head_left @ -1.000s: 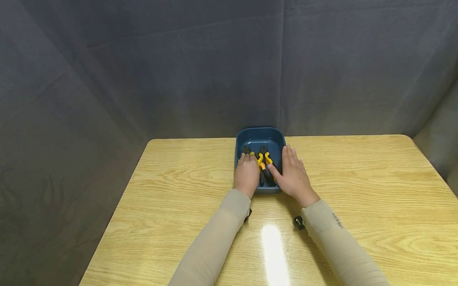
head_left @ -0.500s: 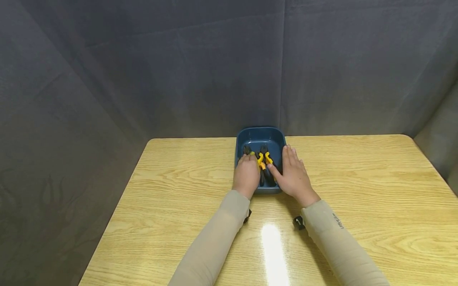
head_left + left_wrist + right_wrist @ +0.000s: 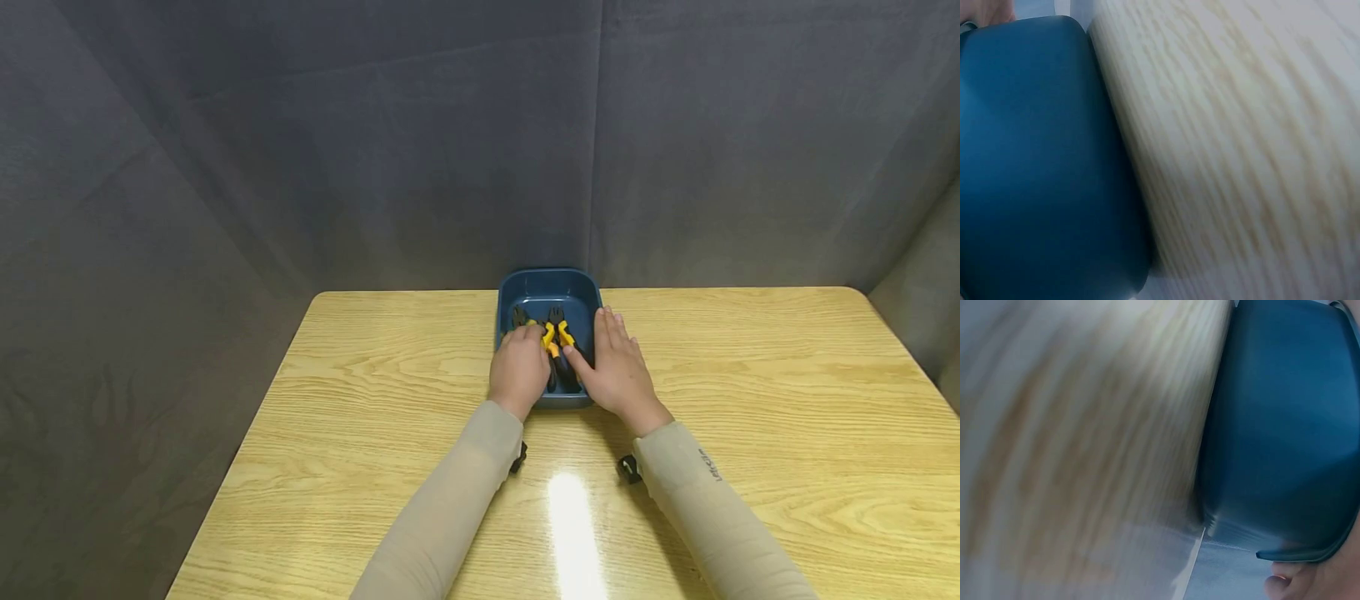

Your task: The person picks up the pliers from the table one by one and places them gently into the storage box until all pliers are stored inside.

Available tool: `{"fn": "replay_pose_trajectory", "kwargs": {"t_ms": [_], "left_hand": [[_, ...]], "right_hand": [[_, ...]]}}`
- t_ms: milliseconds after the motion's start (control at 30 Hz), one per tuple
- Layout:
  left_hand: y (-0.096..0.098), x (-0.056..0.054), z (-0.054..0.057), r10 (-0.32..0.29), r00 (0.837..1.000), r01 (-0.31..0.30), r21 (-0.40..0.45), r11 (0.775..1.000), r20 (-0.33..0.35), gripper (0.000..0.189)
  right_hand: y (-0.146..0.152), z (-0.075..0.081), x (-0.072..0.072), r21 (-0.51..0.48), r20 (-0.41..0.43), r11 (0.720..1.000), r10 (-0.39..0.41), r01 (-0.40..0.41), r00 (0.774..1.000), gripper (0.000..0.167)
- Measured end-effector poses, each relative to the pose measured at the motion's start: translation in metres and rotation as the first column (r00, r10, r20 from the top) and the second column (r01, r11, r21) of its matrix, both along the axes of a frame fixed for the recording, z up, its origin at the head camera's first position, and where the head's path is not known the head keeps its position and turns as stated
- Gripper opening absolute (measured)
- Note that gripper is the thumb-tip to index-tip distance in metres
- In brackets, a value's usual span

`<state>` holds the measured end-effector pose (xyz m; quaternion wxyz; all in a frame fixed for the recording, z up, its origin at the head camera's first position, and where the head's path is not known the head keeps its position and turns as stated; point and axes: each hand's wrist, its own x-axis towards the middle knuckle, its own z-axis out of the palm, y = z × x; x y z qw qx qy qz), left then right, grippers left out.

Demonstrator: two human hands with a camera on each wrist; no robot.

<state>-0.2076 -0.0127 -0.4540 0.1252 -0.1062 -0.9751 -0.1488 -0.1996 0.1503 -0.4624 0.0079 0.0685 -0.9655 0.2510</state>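
In the head view a deep blue tray [image 3: 550,401] sits at the table's far edge with several black-and-yellow pliers inside. My left hand [image 3: 519,367] reaches over its near left side, fingers curled down onto the leftmost pliers [image 3: 519,315]; the black jaws show past the knuckles, and the handles are hidden. Beside them, another pair of pliers [image 3: 556,317] lies with its jaws pointing away from me. My right hand [image 3: 619,371] rests along the tray's right side, fingers straight, thumb over the rim. Both wrist views show mostly the tray's outer wall [image 3: 1041,150].
Pale wood-grain table [image 3: 750,400] spreads around the tray on both sides and in front. A dark grey cloth [image 3: 420,167] hangs right behind the far edge. Black wrist mounts [image 3: 628,469] sit under the sleeves.
The left hand has shifted slightly to the right over the pliers, its fingertips drawn in a little. The right hand stays at the tray's side. The whole head view has shifted slightly.
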Motion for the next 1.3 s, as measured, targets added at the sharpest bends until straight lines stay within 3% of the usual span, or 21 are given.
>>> {"fn": "replay_pose_trajectory", "kwargs": {"t_ms": [333,567,833,1000,1300], "left_hand": [[-0.001,-0.001,0.001,-0.075,0.997,0.075,0.005,0.997,-0.02,0.026],[-0.009,0.001,0.002,-0.16,0.987,0.16,-0.003,0.987,-0.001,0.025],[-0.02,0.0,0.0,-0.206,0.978,0.206,-0.027,0.978,-0.026,0.03],[-0.029,0.001,0.002,-0.235,0.968,0.234,-0.03,0.972,-0.085,0.029],[-0.053,-0.004,0.007,-0.236,0.953,0.251,0.058,0.966,-0.192,0.023]], "right_hand": [[0.004,0.0,-0.001,-0.015,-0.013,1.0,-0.026,0.025,1.0,0.086],[0.003,0.003,-0.002,-0.027,0.001,0.999,-0.036,0.036,0.999,0.083],[0.007,0.004,-0.002,-0.036,-0.005,0.999,-0.021,0.02,1.0,0.077],[0.014,0.006,-0.002,-0.031,0.005,0.999,0.037,-0.037,0.999,0.077],[0.038,0.011,-0.004,0.003,0.074,0.99,0.142,-0.143,0.987,0.076]]}}
